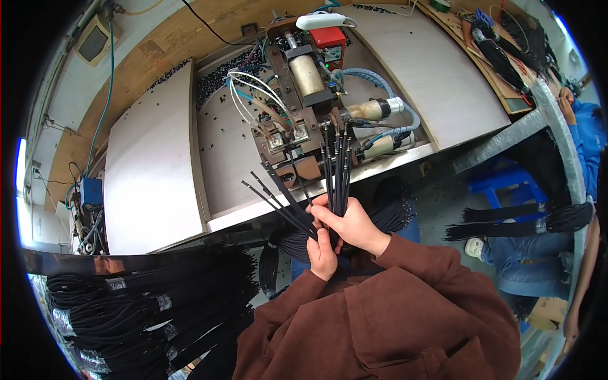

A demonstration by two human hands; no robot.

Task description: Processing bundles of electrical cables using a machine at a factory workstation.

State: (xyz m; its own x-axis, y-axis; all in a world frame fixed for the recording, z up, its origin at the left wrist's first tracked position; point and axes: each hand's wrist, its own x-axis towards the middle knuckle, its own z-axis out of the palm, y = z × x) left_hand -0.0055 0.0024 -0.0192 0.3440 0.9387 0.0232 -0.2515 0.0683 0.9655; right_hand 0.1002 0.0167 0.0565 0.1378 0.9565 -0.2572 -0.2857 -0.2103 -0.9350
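Observation:
Both of my hands grip one bundle of thin black cables (pixel 335 174) in front of my chest. My right hand (pixel 351 225) wraps the upright group of cable ends, whose tips point at the small machine (pixel 304 95) on the bench. My left hand (pixel 322 252) sits just below and left of it, closed on the same bundle where several ends (pixel 275 193) fan out to the left. The rest of the bundle hangs down behind my brown sleeves, out of sight.
The machine with a metal cylinder, red block, white wires and blue hoses stands between two pale panels (pixel 152 171). Taped coils of black cable (pixel 139 310) lie at lower left. Another person in blue (pixel 586 133) works at right, near more cable bundles (pixel 519 221).

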